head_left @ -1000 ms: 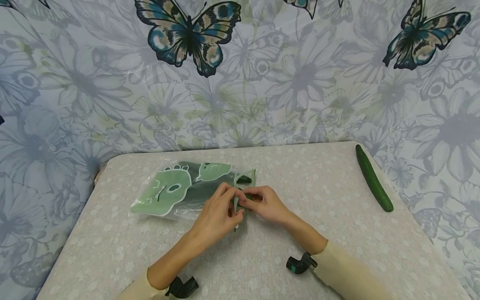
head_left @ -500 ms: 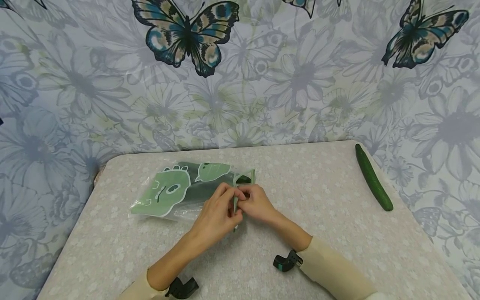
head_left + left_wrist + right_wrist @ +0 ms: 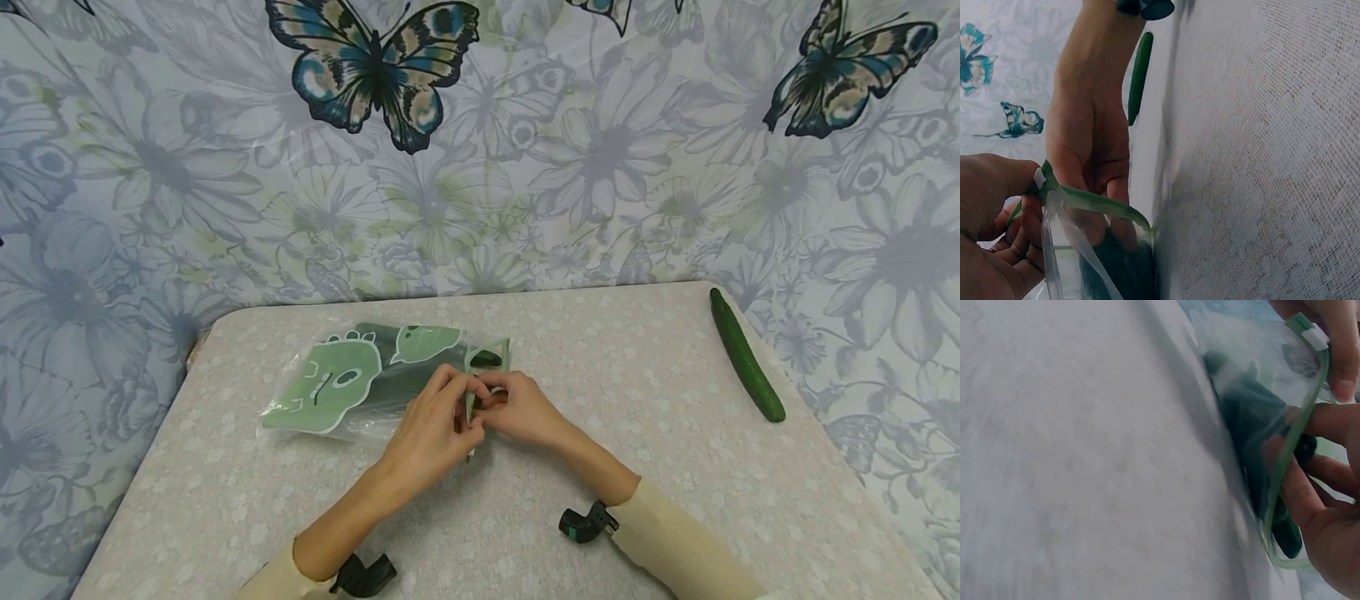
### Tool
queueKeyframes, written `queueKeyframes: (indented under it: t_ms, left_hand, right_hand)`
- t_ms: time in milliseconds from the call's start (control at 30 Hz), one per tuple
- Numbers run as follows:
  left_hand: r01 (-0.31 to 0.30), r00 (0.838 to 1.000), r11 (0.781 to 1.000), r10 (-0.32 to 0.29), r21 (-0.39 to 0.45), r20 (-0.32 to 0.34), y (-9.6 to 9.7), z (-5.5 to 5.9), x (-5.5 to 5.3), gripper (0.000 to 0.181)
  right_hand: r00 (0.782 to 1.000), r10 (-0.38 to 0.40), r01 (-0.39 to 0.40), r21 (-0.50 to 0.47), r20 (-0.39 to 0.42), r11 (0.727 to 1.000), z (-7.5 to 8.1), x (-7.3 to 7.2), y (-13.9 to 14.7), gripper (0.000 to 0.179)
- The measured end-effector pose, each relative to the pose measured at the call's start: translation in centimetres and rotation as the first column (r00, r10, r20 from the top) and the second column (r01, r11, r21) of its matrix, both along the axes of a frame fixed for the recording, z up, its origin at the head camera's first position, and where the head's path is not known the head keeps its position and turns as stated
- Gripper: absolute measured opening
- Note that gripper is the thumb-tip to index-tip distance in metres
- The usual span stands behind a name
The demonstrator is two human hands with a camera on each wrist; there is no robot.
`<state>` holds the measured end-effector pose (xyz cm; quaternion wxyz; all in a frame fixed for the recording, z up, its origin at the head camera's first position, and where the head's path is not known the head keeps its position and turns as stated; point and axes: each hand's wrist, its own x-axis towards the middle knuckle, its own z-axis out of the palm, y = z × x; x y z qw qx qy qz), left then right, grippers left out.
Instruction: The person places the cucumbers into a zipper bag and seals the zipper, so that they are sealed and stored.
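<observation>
A clear zip bag (image 3: 322, 392) with green printed cartoon shapes lies on the table, its open mouth facing right. My left hand (image 3: 431, 425) pinches the green-edged rim, close to a white slider (image 3: 1040, 178). At the mouth, my right hand (image 3: 528, 412) pinches the end of a cucumber (image 3: 1305, 449); some of its fingers are inside the bag, seen through the plastic in the right wrist view. Another cucumber (image 3: 487, 359) shows in the opening at the far side. The print and the hands hide most of the bag's contents.
A loose cucumber (image 3: 746, 354) lies at the right edge of the table (image 3: 637, 333), which has a pale patterned cloth. Behind the table hangs a butterfly and flower backdrop (image 3: 480, 183). Black cameras are worn on both wrists.
My right hand moved left toward the bag mouth with the cucumber end, then slightly back to the right. The left hand and the bag have hardly moved.
</observation>
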<state>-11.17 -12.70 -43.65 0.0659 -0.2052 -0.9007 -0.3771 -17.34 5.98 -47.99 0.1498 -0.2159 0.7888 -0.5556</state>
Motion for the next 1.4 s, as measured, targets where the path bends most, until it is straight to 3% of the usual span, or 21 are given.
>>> queueKeyframes:
  t_ms: [300, 600, 867, 1100, 1400]
  left_hand:
    - [-0.009, 0.999, 1.000, 0.009, 0.011, 0.036, 0.2, -0.2, 0.0, 0.031]
    - [-0.032, 0.999, 0.999, 0.032, -0.019, 0.020, 0.6, -0.6, 0.0, 0.029]
    - [-0.032, 0.998, 0.999, 0.034, -0.040, 0.044, 0.7, -1.0, 0.0, 0.027]
    - [-0.021, 0.998, 0.999, 0.023, -0.051, 0.057, 0.5, -1.3, 0.0, 0.025]
    - [0.001, 0.997, 0.999, 0.002, -0.032, 0.077, 0.4, -1.7, 0.1, 0.027]
  right_hand:
    - [0.996, 0.049, -0.045, 0.051, -0.077, 0.998, 0.3, 0.4, 1.9, 0.025]
    - [0.998, -0.007, 0.012, 0.086, -0.061, 0.996, 1.4, 0.6, 6.1, 0.034]
    - [0.991, -0.113, 0.121, 0.142, -0.068, 0.982, 2.0, 1.0, 11.8, 0.035]
    - [0.962, -0.237, 0.262, 0.210, -0.138, 0.942, 2.7, 1.6, 18.2, 0.034]
    - [0.889, -0.346, 0.434, 0.309, -0.301, 0.846, 3.0, 2.8, 24.8, 0.037]
